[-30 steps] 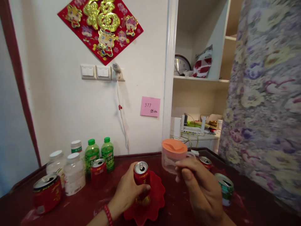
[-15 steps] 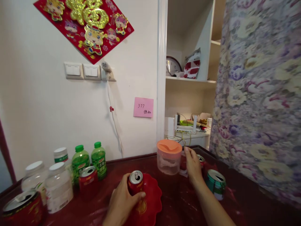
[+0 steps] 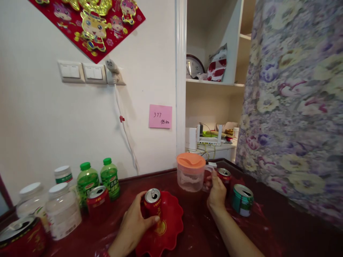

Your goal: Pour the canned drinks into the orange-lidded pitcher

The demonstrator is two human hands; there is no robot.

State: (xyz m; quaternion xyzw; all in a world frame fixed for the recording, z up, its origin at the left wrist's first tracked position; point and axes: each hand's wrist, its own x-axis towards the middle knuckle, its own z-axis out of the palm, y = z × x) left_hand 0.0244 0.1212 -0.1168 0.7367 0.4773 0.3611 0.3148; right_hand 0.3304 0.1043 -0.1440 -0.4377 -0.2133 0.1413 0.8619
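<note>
My left hand (image 3: 136,221) is wrapped round a red drink can (image 3: 153,207), its thumb across the front. The can stands upright over the left part of a red scalloped plate (image 3: 175,228), its top opened. My right hand (image 3: 217,192) is closed round the handle of a clear plastic jug (image 3: 190,180) with an orange lid (image 3: 190,160). The jug stands upright on the dark red table (image 3: 198,228); the fingers are partly hidden behind the handle side. Just right of this hand are another red can (image 3: 224,175) and a green can (image 3: 242,200).
At the left stand clear jars (image 3: 64,216) with white lids, green bottles (image 3: 110,180), a red can (image 3: 98,203) and a large red can (image 3: 23,239). A wall bounds the back. A floral curtain (image 3: 289,125) hangs at the right, beside open shelves (image 3: 211,82).
My right hand has lowered and closed round the jug's handle. My left hand stays on the red can. The whole view has shifted slightly.
</note>
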